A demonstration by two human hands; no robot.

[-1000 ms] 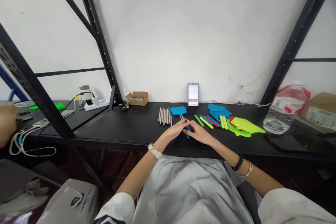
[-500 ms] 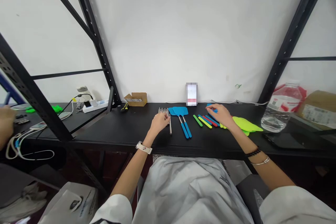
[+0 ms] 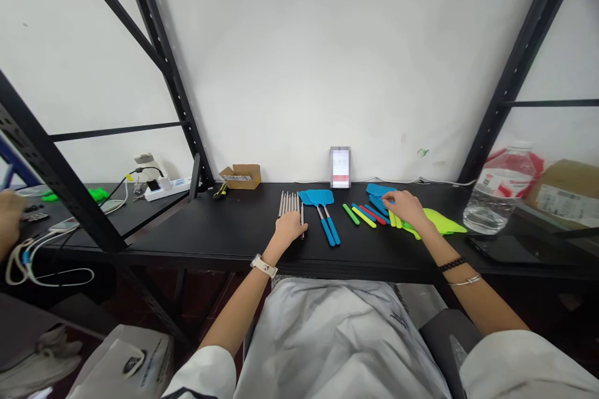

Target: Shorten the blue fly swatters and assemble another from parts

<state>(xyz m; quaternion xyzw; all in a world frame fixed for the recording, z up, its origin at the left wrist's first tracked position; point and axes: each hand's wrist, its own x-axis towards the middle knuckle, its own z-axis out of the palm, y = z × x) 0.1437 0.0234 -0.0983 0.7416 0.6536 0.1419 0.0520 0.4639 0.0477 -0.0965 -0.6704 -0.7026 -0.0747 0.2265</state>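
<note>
My left hand (image 3: 289, 229) lies over the lower ends of several slim metal rods (image 3: 289, 202) set side by side. Its fingers are curled down onto them, partly hidden, with the thumb at the right-hand rod. Just right of it lie two blue flat-headed swatters (image 3: 322, 197) with metal shafts and blue handles. My right hand (image 3: 406, 207) is closed at the fingertips on the edge of a blue swatter head (image 3: 380, 189). Below and left of it several coloured handles (image 3: 365, 215) lie slantwise. Yellow-green flat heads (image 3: 440, 221) lie partly under my right wrist.
A phone (image 3: 340, 167) stands against the wall. At the back left are a small open carton (image 3: 241, 176) and a yellow-black cutter (image 3: 219, 191). A large water bottle (image 3: 496, 193) and a dark tablet-like slab (image 3: 510, 250) are right. Another person's hand (image 3: 10, 221) shows far left.
My left hand has slid down toward the near ends of the rods, uncovering their upper parts. My right hand has shifted right and slightly nearer, so more of the blue heads shows.
</note>
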